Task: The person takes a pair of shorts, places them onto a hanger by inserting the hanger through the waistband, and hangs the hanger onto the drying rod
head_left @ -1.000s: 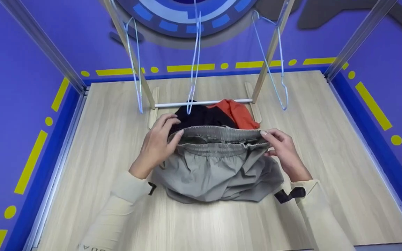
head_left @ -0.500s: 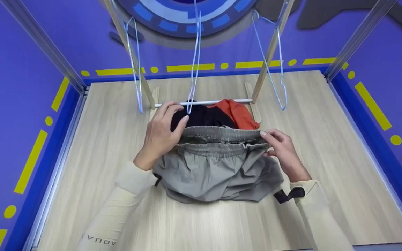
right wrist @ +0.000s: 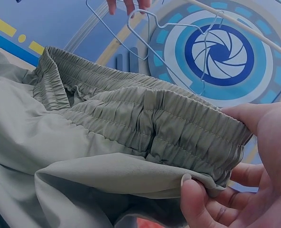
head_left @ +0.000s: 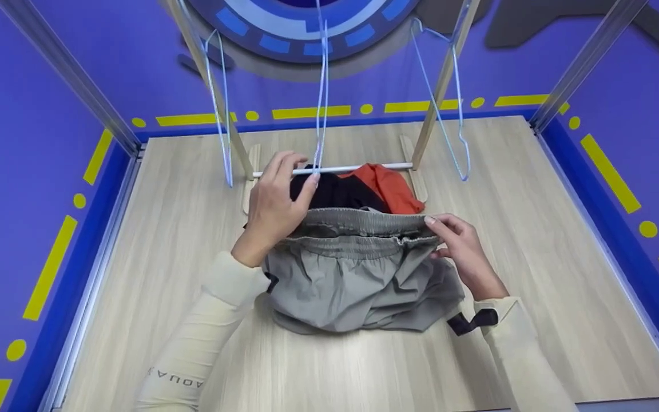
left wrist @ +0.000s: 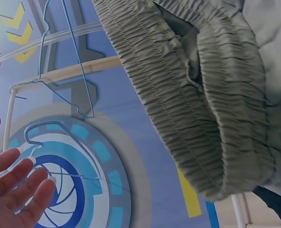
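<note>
A pair of grey-green shorts [head_left: 358,286] with a gathered elastic waistband [right wrist: 188,123] is held up at its right end by my right hand [head_left: 462,249]. That hand pinches the waistband's corner between thumb and fingers. My left hand [head_left: 277,200] is off the shorts, raised beyond the waistband's left end. Its fingers are spread and slightly bent, close to the lower end of the middle blue wire hanger [head_left: 322,109]. In the left wrist view, those fingers [left wrist: 29,194] overlap a hanger [left wrist: 67,128]; contact cannot be told.
Black cloth [head_left: 329,191] and orange cloth [head_left: 392,189] lie behind the shorts at the rack's white lower bar [head_left: 358,167]. Other blue hangers hang at the left [head_left: 223,114] and right [head_left: 461,114]. Blue walls [head_left: 43,171] enclose the wooden tabletop [head_left: 535,229].
My left hand has let go of the waistband's left end and moved forward and slightly right, up to the middle hanger. My right hand keeps its pinch on the shorts.
</note>
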The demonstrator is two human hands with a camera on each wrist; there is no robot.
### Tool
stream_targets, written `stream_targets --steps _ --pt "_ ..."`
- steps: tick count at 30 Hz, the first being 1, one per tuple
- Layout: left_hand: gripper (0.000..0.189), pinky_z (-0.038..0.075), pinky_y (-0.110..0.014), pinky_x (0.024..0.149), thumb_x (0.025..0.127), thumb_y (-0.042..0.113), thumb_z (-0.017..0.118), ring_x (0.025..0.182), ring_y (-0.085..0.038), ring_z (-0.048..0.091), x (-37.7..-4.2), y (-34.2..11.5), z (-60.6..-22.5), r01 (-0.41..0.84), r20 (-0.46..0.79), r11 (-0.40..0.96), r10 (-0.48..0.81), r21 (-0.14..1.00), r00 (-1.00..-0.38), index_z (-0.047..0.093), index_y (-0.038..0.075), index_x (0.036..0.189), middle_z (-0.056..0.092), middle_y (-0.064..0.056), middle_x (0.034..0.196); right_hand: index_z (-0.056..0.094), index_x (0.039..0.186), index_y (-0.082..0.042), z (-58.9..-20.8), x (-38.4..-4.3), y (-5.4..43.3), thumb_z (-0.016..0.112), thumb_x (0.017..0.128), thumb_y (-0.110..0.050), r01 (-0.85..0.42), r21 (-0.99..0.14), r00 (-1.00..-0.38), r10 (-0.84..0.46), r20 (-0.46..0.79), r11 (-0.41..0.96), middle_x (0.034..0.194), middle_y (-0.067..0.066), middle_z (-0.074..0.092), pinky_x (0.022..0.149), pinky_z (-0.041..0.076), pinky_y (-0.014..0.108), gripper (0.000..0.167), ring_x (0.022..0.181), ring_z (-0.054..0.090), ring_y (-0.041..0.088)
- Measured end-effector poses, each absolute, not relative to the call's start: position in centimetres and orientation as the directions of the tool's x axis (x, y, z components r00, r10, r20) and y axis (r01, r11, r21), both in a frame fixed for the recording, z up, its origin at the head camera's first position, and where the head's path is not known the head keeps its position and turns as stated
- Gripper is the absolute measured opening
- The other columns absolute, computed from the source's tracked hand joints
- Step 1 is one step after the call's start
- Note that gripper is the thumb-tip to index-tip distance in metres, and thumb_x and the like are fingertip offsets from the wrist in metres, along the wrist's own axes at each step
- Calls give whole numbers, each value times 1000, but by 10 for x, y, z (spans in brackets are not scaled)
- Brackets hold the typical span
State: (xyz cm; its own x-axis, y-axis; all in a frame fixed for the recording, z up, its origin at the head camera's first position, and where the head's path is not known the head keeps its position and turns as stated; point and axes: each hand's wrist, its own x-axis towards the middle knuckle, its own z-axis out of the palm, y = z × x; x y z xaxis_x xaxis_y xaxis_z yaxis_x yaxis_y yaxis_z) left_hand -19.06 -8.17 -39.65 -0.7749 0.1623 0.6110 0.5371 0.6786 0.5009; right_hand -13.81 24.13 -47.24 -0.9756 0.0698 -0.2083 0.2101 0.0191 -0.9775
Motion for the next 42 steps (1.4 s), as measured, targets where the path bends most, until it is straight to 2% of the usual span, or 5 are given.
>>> stream_targets --steps 9,17,25,37,42 --pt "36 52 -34 78 94 30 59 101 -20 62 -204 -74 -394 514 585 671 146 534 -798 58 7 122 61 -7 118 65 94 -14 -474 -137 241 63 94 -28 219 -976 -974 64 -218 11 85 -1 61 51 51 22 14 68 56 7" --pt "48 50 -33 70 90 27 65 98 -19 59 -217 -70 -390 484 565 677 121 554 -816 49 9 132 59 -4 117 65 94 -15 -478 -136 244 63 94 -29 218 -976 -974 59 -217 3 87 0 59 50 50 21 14 67 55 7" --pt "53 49 -34 73 91 27 64 99 -18 59 -232 -66 -391 434 489 676 124 595 -863 45 10 137 58 -4 121 65 98 -12 -482 -134 244 63 94 -29 216 -976 -974 70 -215 11 87 0 60 50 51 22 18 68 56 8" --pt "39 49 -36 73 97 12 53 90 -20 63 -240 -62 -384 453 515 639 102 621 -851 50 4 134 67 -6 102 65 96 -12 -484 -134 244 64 93 -29 230 -973 -971 70 -230 -2 88 -1 60 50 51 22 17 70 56 8" --pt "39 48 -36 73 96 8 52 87 -21 62 -241 -62 -381 458 540 633 74 624 -838 51 3 134 65 -9 97 65 96 -11 -485 -134 244 63 94 -30 235 -972 -970 64 -235 -1 88 -1 59 50 51 23 19 69 55 8"
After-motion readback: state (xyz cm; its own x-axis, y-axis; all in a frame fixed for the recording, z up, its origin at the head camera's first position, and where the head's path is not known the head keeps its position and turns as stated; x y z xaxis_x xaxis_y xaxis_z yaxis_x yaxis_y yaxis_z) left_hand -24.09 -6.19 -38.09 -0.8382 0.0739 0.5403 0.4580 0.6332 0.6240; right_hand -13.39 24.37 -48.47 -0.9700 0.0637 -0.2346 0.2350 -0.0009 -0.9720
